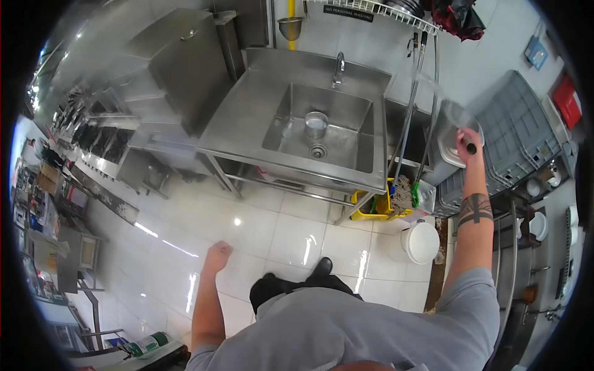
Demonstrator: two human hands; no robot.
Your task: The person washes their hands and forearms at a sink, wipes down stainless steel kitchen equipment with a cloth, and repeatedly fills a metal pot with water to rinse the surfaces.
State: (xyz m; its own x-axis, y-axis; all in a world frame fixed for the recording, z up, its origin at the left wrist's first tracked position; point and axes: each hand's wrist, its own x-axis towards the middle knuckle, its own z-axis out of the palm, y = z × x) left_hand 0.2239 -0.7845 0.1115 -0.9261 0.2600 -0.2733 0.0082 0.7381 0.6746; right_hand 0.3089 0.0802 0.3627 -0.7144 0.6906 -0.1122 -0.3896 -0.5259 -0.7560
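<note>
My right hand (468,145) is raised at the right, its fingers wrapped around a dark-handled tool (471,148). Only the round butt of the handle shows clearly; the far part is smeared and its kind cannot be told. Behind this hand is a pale plastic container (455,127) beside grey crates. My left hand (218,255) hangs low over the floor at the left, fingers curled in, with nothing visible in it. A round metal pot (316,124) stands inside the steel sink (365,133), near the drain, away from both hands.
Folded grey crates (518,127) lean against the right wall. Mop handles (408,117) rise from a yellow mop bucket (365,210). A white lidded bucket (422,242) stands on the tiled floor. At the left is a steel cabinet (185,68); a wire shelf (383,9) hangs above.
</note>
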